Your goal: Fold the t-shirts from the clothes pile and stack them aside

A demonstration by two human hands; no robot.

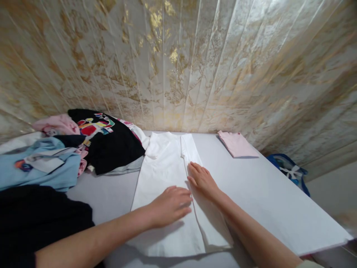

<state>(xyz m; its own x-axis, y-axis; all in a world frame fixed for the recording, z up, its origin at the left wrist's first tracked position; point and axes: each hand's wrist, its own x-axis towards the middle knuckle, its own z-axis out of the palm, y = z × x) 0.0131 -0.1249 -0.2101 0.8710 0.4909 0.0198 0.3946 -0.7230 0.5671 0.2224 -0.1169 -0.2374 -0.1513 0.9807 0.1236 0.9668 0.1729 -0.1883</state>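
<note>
Black, blue and pink heaped clothes [69, 149] fill the frame's left. At centre, the white folded cotton garment [167, 193] lies on the pale worktop [264, 193]; left hand [170, 204] and right hand [202, 180] rest open, palms flat. Smoothing along the fold should keep edges aligned. Upper right: small folded pink cloth [237, 144].

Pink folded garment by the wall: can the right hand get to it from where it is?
Probably yes: the right hand lies flat on the white garment, with only bare table between it and the pink folded garment.
</note>
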